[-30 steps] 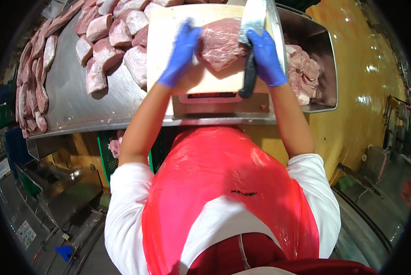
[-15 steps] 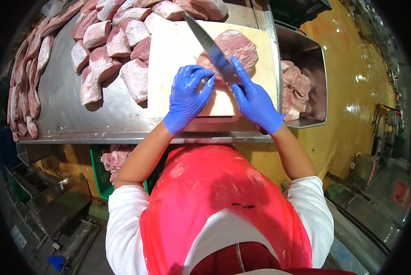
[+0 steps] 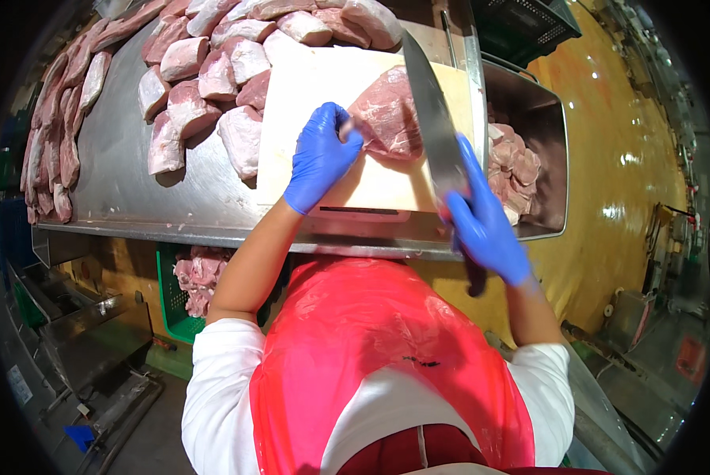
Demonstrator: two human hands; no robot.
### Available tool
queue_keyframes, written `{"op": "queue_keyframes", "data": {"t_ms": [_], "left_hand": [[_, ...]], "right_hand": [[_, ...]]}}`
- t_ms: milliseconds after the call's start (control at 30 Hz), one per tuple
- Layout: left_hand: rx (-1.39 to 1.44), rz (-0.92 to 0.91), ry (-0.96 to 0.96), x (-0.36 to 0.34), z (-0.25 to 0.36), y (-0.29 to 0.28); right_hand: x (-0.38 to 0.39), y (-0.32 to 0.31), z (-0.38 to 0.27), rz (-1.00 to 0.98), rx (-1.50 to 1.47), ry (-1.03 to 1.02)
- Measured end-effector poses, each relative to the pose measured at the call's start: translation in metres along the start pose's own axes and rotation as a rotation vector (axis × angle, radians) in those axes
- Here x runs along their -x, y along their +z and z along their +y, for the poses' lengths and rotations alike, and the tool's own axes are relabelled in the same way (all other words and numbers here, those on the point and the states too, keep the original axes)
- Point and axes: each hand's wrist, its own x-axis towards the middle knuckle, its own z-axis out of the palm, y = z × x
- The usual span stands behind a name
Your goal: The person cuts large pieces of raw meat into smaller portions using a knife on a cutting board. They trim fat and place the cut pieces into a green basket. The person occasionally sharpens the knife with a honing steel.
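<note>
We see the piece of meat [image 3: 388, 115] just above the centre of the frame, lying on the pale cutting board [image 3: 287, 131]. Over its right edge slants the knife [image 3: 430, 103], its tip toward the top of the frame; we cannot tell whether the blade touches the meat. Our right hand [image 3: 488, 226], in a blue glove right of centre, grasps the knife's handle. Our left hand [image 3: 321, 158], gloved alike, is curled at the meat's left edge; a small pinkish bit shows at its fingertips, but we cannot tell whether they grip it. Chunks of meat [image 3: 188, 108] fill the upper left of the metal table [image 3: 121, 170]. At the right, a metal tub [image 3: 553, 158] holds meat slices [image 3: 513, 166], and at the lower left a green crate [image 3: 171, 294] holds meat scraps [image 3: 202, 273].
</note>
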Motion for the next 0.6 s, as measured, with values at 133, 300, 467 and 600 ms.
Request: {"op": "queue_keyframes", "data": {"t_ms": [133,300,467,600], "left_hand": [[0.125,-0.104,-0.084,-0.003,-0.013,-0.006],[0.247,-0.102,0.012,-0.004,-0.024,-0.013],[0.296,-0.123,0.066,-0.003,-0.024,-0.014],[0.240,-0.090,0.061,-0.003,-0.027,-0.009]], "right_hand": [[-0.126,0.058,-0.064,0.111,0.194,-0.083],[-0.091,0.064,-0.072,-0.103,0.457,0.054],[-0.078,0.074,-0.051,-0.085,0.707,-0.055],[-0.087,0.073,-0.037,-0.062,0.745,-0.144]]}}
